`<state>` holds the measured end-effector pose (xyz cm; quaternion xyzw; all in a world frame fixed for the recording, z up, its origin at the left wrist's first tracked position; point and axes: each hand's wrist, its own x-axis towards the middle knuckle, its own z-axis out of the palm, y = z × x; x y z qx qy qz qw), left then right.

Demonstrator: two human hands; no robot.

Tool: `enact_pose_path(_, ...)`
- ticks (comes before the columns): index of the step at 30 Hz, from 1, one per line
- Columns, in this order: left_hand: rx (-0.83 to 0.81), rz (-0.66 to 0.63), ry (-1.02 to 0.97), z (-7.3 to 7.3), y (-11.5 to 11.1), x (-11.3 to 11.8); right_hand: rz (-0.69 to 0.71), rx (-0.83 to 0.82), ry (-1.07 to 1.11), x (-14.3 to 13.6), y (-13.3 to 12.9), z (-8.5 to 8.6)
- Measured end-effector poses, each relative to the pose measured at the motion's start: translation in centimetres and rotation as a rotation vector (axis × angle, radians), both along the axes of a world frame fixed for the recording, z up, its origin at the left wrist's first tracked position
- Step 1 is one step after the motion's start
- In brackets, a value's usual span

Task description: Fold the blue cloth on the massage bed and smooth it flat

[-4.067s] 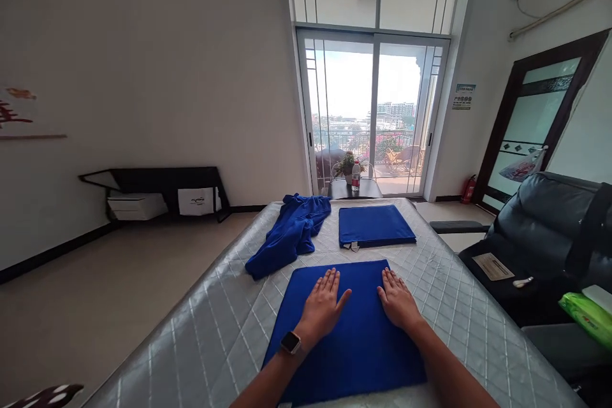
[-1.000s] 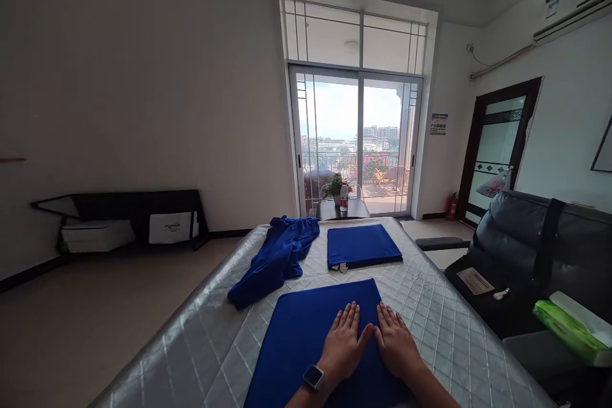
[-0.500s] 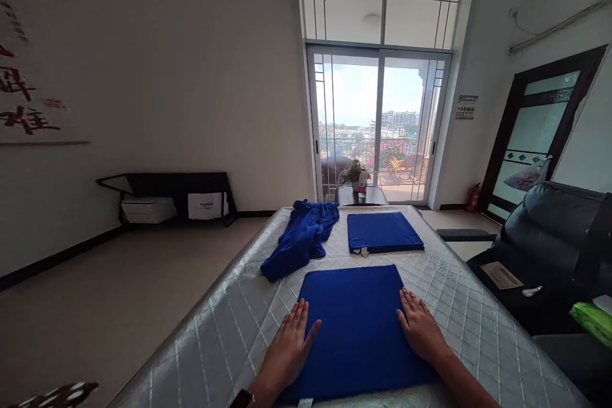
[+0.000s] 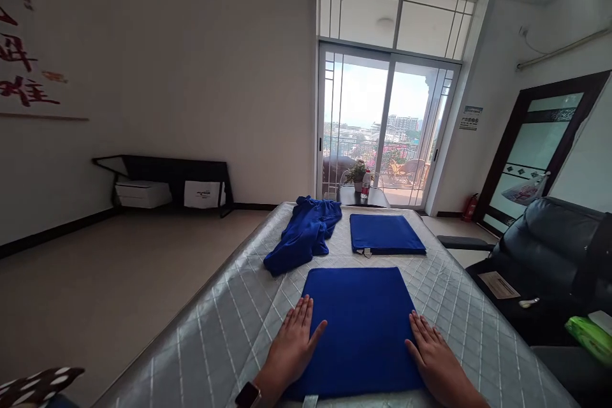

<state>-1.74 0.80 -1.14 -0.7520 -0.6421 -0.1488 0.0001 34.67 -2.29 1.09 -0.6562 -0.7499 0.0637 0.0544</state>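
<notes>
The left hand (image 4: 291, 347) and right hand (image 4: 436, 357) are resting, stretched flat and gripping nothing, at opposite side edges of a folded blue cloth (image 4: 359, 331), which is lying midway between them on a quilted mattress (image 4: 201, 344). Farther off, a crumpled blue piece (image 4: 306, 236) is lying left of a flat blue stack (image 4: 385, 233).

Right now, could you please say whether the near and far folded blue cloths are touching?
Apart: the head view shows a quilted silver strip between the near folded cloth and the far folded cloth.
</notes>
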Motion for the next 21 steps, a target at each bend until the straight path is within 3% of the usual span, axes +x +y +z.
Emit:
enact_pose_path(6,0.027,-0.078,-0.003,1.1,-0.7,1.3,-0.010,0.028,0.057,-0.1,-1.0,0.0)
enact_pose_path(9,-0.011,-0.230,-0.003,2.4,-1.7,3.7,-0.007,0.018,0.064,0.0,-0.9,0.2)
enact_pose_path(14,-0.008,-0.702,0.012,4.8,-3.2,10.9,0.004,0.034,0.032,0.1,-0.8,-0.2)
enact_pose_path(16,0.021,-0.748,-0.014,5.4,-3.2,14.5,0.021,0.060,-0.001,0.2,-0.8,-0.5)
enact_pose_path(21,0.033,-0.674,-0.095,5.1,-2.0,21.7,0.077,0.089,-0.093,0.3,-0.8,-1.0)
